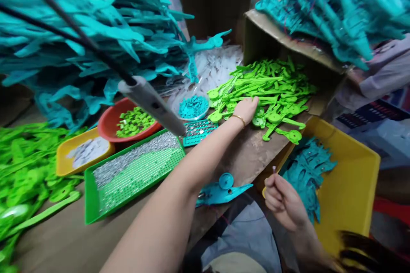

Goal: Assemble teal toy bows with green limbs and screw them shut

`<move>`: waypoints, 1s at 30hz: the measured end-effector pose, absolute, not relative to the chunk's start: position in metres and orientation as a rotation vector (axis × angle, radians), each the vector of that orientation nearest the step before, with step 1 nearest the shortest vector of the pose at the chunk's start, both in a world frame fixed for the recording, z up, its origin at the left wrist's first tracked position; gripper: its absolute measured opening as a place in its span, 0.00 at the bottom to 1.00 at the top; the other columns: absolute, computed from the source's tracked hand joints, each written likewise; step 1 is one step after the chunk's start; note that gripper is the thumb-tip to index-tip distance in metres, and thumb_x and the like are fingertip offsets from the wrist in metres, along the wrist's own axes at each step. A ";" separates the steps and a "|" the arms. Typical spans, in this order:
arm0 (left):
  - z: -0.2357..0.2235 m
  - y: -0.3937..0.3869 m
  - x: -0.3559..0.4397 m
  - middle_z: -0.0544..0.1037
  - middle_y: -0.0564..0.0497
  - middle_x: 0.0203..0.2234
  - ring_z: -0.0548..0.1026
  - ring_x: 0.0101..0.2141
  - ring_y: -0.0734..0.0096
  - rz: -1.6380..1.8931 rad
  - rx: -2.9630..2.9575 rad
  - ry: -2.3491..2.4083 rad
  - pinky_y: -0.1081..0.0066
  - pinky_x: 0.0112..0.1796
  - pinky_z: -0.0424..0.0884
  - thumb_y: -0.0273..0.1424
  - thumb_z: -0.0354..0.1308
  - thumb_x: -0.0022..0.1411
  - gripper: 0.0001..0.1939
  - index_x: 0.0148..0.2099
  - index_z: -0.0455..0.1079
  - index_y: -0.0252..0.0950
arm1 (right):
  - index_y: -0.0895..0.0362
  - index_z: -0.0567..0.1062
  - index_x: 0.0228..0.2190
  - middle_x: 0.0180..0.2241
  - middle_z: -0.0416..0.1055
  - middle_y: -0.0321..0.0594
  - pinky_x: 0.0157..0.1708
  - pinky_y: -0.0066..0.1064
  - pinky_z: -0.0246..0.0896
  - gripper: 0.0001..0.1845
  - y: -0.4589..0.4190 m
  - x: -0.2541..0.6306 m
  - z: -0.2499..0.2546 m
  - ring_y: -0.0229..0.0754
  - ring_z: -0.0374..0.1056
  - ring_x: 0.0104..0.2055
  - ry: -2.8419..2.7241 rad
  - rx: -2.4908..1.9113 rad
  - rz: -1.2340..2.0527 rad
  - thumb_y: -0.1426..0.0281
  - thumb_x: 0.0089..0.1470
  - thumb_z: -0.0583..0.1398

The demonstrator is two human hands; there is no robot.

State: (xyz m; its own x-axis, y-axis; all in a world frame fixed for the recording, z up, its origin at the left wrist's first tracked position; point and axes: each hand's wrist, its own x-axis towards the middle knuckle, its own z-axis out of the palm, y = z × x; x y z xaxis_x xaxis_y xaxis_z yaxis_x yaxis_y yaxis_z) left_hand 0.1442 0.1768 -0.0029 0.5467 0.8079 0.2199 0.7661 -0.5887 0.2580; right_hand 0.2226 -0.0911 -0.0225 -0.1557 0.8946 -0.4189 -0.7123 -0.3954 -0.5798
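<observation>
My left hand [247, 111], with a bracelet at the wrist, reaches into a heap of bright green plastic parts [275, 83], long and thin with round discs. Its fingers curl down among them, and what they grip is hidden. Lower right, my right hand [285, 202] is closed, pinching a small screw [274, 169] upright between thumb and forefinger. A turquoise plastic piece [214, 194] with a round disc lies at the table's near edge, partly behind my left forearm. A pale grey electric screwdriver [153, 104] hangs over the trays at left of centre.
A green tray [88, 196] holds many small metal pieces. Behind it stand a yellow tray [60, 158], a red bowl [105, 121] and a clear bowl [206, 113]. A yellow bin [352, 183] with turquoise parts is at right. Tall turquoise piles [96, 30] rise behind.
</observation>
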 end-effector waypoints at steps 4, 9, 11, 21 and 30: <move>0.025 0.204 0.142 0.76 0.44 0.35 0.75 0.40 0.62 0.830 2.169 1.388 0.62 0.45 0.68 0.16 0.46 0.62 0.25 0.60 0.62 0.33 | 0.57 0.76 0.27 0.17 0.49 0.25 0.14 0.21 0.32 0.12 -0.084 0.221 -0.027 0.23 0.40 0.14 -0.260 -0.873 1.798 0.60 0.52 0.64; 0.065 0.203 0.119 0.70 0.53 0.22 0.74 0.27 0.74 0.950 1.243 1.229 0.65 0.41 0.75 0.20 0.55 0.60 0.06 0.40 0.70 0.26 | 0.59 0.76 0.28 0.17 0.53 0.26 0.13 0.20 0.32 0.13 -0.078 0.211 -0.028 0.23 0.43 0.13 -0.249 -0.868 1.797 0.60 0.51 0.64; 0.070 0.177 0.105 0.72 0.52 0.23 0.75 0.26 0.76 0.934 1.222 1.170 0.68 0.40 0.75 0.23 0.60 0.58 0.03 0.36 0.70 0.27 | 0.59 0.75 0.28 0.17 0.53 0.26 0.12 0.20 0.32 0.14 -0.077 0.204 -0.031 0.23 0.44 0.13 -0.266 -0.881 1.803 0.60 0.51 0.64; 0.021 0.006 -0.003 0.78 0.46 0.38 0.77 0.39 0.62 0.823 1.674 1.145 0.62 0.41 0.74 0.41 0.65 0.52 0.13 0.32 0.74 0.35 | 0.56 0.80 0.32 0.39 0.73 0.42 0.18 0.24 0.60 0.19 -0.086 0.212 -0.058 0.30 0.64 0.23 -0.766 -1.424 1.203 0.53 0.47 0.64; -0.036 -0.042 -0.021 0.75 0.46 0.49 0.73 0.50 0.62 0.699 1.987 1.162 0.60 0.53 0.67 0.33 0.61 0.59 0.13 0.46 0.72 0.37 | 0.56 0.79 0.33 0.37 0.77 0.42 0.35 0.36 0.72 0.20 -0.094 0.197 -0.080 0.39 0.72 0.30 -0.973 -1.458 1.198 0.53 0.48 0.63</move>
